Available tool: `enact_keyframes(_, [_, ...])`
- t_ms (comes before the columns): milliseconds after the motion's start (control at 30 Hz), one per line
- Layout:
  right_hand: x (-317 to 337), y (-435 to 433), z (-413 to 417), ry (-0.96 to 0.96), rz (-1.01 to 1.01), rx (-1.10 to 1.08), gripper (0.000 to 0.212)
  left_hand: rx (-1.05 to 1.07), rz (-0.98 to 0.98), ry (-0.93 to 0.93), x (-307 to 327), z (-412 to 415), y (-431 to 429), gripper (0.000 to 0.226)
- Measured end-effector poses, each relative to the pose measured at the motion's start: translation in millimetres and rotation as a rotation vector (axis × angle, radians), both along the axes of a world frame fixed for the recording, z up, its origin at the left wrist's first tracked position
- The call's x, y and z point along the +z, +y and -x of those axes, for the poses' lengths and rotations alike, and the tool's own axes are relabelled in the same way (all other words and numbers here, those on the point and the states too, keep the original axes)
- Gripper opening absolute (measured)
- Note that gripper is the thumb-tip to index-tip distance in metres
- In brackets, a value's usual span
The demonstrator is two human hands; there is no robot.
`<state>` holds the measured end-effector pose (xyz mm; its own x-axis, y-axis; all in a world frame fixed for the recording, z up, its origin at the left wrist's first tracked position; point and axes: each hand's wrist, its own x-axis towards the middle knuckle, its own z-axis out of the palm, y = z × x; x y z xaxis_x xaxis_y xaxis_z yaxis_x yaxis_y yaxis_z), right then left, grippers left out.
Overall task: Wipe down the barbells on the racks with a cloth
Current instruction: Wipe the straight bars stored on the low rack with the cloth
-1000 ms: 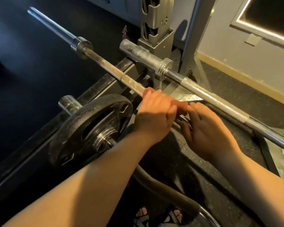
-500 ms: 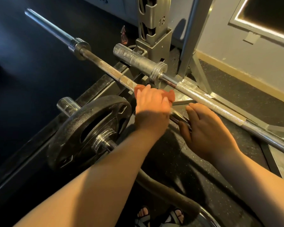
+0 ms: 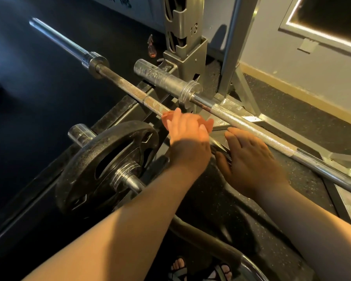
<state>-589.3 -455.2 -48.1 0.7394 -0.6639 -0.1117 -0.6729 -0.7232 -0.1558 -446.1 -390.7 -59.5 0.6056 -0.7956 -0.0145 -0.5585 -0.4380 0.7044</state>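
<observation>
Three barbells run diagonally from upper left to lower right. My left hand [image 3: 187, 132] presses an orange cloth [image 3: 167, 117] around the rusty shaft of the middle barbell [image 3: 130, 91]. My right hand [image 3: 247, 159] grips the same shaft just to the right of the left hand. Behind it lies a shinier barbell [image 3: 257, 132] with a knurled shaft and a short sleeve. The nearest bar carries a black weight plate [image 3: 93, 159] at the left.
The grey rack upright [image 3: 185, 37] marked 13 stands behind the bars. A small red spray bottle [image 3: 151, 47] is on the floor beside it. Dark rubber floor lies to the left, a grey wall at right. A curved bar [image 3: 201, 238] and sandalled feet are below.
My left hand with the cloth has slid up the middle bar to the left, exposing a short stretch of shaft between the two hands. My right hand has stayed in place.
</observation>
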Motion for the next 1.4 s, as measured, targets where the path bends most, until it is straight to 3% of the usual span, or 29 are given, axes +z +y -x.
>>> enact_keyframes(200, [-2.3, -0.3, 2.0, 0.012, -0.045, -0.023, 0.071, -0.176, -0.229, -0.073, 16.4, -1.8, 12.4, 0.039])
enact_keyframes(300, [-2.8, -3.1, 1.6, 0.008, -0.052, -0.038, 0.074, -0.081, -0.145, -0.156, 15.3, -13.6, 0.1, 0.024])
enact_keyframes(400, [-2.2, -6.0, 0.6, -0.008, -0.089, -0.065, 0.079, 0.078, -0.007, -0.029, 17.0, 3.3, -5.9, 0.02])
enact_keyframes(533, [-3.7, -6.5, 0.1, -0.026, -0.104, -0.087, 0.093, -0.11, -0.126, 0.078, 19.5, 19.8, 10.4, 0.034])
enact_keyframes(600, [-5.0, -5.8, 0.9, -0.03, -0.074, -0.085, 0.097, -0.168, -0.17, -0.011, 15.6, 6.3, 14.5, 0.037])
enact_keyframes(667, [-5.5, -4.7, 1.3, -0.032, -0.028, -0.088, 0.1, -0.146, -0.084, -0.102, 7.8, -9.9, 12.7, 0.03])
enact_keyframes(833, [-11.3, -8.6, 3.7, -0.116, 0.043, 0.014, 0.081, 0.019, -0.045, -0.099, -4.8, -18.7, -6.7, 0.025])
enact_keyframes(967, [-16.7, -8.4, 6.0, -0.148, 0.063, 0.067, 0.073, -0.135, 0.062, -0.096, -7.4, 6.2, 11.2, 0.032])
enact_keyframes(1100, [-14.8, -5.7, 4.5, -0.12, 0.092, 0.014, 0.076, -0.13, 0.063, -0.177, -12.1, -15.3, 12.8, 0.028])
enact_keyframes(1233, [-12.6, -4.4, 0.8, -0.077, 0.102, -0.069, 0.081, 0.007, 0.08, -0.046, -4.8, 4.4, 1.7, 0.023])
enact_keyframes(1400, [-14.9, -4.3, 0.9, -0.08, 0.113, -0.049, 0.082, -0.065, 0.078, -0.102, -4.9, 1.6, 9.7, 0.026])
